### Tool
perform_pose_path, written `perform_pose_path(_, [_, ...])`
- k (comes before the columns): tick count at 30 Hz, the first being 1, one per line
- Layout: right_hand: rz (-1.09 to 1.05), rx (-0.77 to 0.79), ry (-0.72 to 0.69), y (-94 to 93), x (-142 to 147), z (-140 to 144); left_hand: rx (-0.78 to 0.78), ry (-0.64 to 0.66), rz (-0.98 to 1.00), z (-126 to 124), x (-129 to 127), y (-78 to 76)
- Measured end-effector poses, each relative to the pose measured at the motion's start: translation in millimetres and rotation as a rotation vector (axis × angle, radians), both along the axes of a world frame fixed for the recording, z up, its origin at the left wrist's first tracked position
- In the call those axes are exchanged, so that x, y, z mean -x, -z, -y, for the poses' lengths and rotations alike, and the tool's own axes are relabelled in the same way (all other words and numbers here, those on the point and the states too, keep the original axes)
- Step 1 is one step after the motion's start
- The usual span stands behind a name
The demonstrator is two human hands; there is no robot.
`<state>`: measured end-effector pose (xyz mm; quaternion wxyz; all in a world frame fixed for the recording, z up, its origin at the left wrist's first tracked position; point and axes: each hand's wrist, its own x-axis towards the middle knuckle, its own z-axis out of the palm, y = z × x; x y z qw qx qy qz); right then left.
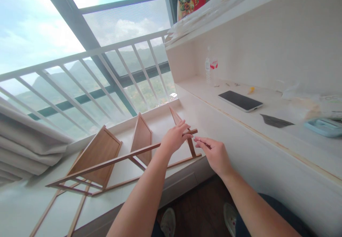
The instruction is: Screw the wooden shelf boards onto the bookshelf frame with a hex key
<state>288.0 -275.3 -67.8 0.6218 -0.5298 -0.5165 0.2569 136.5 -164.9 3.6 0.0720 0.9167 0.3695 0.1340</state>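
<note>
A brown wooden shelf rack [97,155] lies on its side on the white window ledge. Its long rail [145,148] runs past my left forearm. My left hand [175,137] is closed around the right end of this rail, fingers over the top. Close beside it, my right hand [215,153] pinches a thin, slender tool [203,143], with its tip reaching the rail end by my left fingertips. I cannot make out the tool's exact kind, and a fastener at its tip is too small to see.
On the white counter at right are a phone [240,101], a plastic bottle [208,69], several small screws [227,84], a yellow piece [251,90], a dark strip [276,120] and a light blue item [323,127]. A white railing [80,56] and curtain [24,144] border the ledge.
</note>
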Motion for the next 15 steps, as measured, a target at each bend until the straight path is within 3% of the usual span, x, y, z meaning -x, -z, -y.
perform_pose_path(7, [0.304,-0.194,0.092,-1.9,-3.0,3.4,0.001,-0.006,-0.004,1.0,-0.7,-1.2])
perform_pose_path(15, [0.390,-0.246,0.160,1.7,-6.8,2.7,-0.014,0.005,-0.020,-0.8,-0.8,-0.2])
